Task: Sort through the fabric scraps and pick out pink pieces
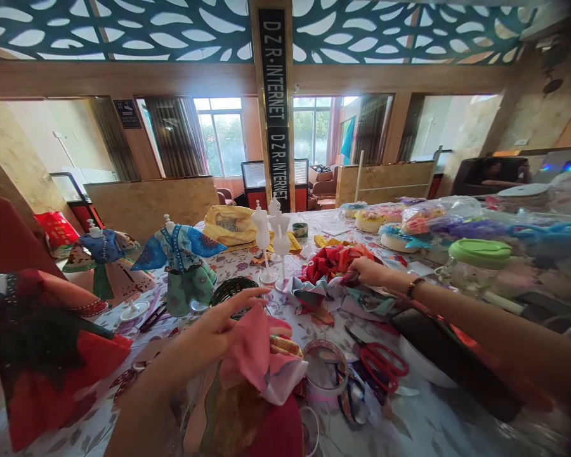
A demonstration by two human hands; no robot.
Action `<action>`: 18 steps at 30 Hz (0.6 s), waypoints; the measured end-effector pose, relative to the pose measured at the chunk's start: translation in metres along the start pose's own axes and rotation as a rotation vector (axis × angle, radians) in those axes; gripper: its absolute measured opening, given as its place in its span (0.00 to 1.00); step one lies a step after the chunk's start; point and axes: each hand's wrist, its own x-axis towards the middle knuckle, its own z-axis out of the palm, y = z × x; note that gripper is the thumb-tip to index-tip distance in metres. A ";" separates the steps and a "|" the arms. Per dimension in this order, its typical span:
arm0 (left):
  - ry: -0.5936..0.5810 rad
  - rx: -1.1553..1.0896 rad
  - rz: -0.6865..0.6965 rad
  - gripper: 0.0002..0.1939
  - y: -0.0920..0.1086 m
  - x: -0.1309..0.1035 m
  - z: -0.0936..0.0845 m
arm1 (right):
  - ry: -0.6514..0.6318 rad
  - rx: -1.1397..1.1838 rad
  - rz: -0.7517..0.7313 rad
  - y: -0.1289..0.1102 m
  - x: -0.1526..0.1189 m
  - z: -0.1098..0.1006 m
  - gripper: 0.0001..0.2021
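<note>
My left hand (221,327) hovers over the table with fingers spread, thumb resting on a pink piece of cloth (259,355) draped below it. My right hand (368,271) reaches far forward into a heap of fabric scraps (333,263), fingers pinching red and dark cloth at the heap's edge. A bracelet sits on that wrist. White bare mannequin stands (271,238) rise just behind the heap. A black woven basket (233,289) lies beyond my left fingers.
Dressed doll mannequins (183,266) (99,257) stand at left, a red-and-dark dress (42,355) nearest. Red-handled scissors (383,365) and tape rolls (326,374) lie in front. A green-lidded jar (476,263), ribbon spools (400,222) and a yellow bag (231,223) crowd the far side.
</note>
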 end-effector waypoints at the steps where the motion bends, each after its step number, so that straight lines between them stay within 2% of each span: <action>1: 0.005 0.048 -0.012 0.30 0.000 -0.003 -0.001 | 0.016 -0.012 0.018 0.002 0.001 -0.008 0.13; 6: 0.158 0.214 -0.008 0.30 -0.006 -0.010 0.001 | 0.201 -0.037 0.084 0.015 -0.012 -0.064 0.10; 10: 0.178 0.361 -0.041 0.32 -0.008 -0.006 0.006 | 0.411 0.001 0.111 0.022 -0.033 -0.100 0.07; 15: 0.102 0.593 -0.146 0.36 0.011 0.000 0.017 | 0.641 0.128 0.124 0.024 -0.051 -0.123 0.15; 18: 0.122 0.633 -0.100 0.31 0.024 0.005 0.030 | 0.681 0.262 0.101 0.024 -0.052 -0.127 0.15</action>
